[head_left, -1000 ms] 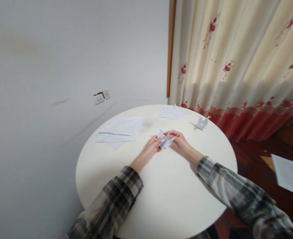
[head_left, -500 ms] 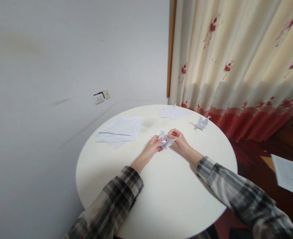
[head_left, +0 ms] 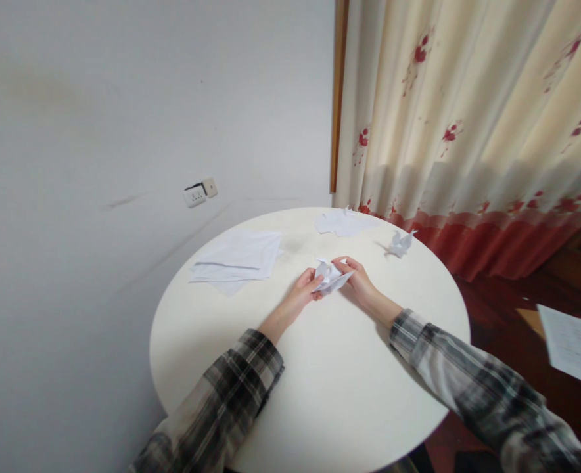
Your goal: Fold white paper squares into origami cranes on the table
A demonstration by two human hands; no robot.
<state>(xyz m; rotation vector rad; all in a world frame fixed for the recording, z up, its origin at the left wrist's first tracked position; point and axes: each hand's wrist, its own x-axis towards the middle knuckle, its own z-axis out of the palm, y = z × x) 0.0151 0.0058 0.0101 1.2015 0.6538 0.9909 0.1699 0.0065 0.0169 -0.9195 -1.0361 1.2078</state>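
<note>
Two hands, left hand (head_left: 304, 291), right hand (head_left: 357, 279), folded paper (head_left: 330, 276) pinched between (fingers closed)

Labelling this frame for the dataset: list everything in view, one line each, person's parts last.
folded paper piece: 1, white, held between both hands above the table
round table: 1, cream, centre
paper sheets: 1 loose stack, white, table's left
crumpled papers: 1 pile, white, table's far edge
paper crane: 1, white, table's far right
curtain: 1, cream with red flowers, right
wall socket: 1, white, on wall
printed sheet: 1, white, far right
left hand: pinching the piece
right hand: pinching the piece
</note>
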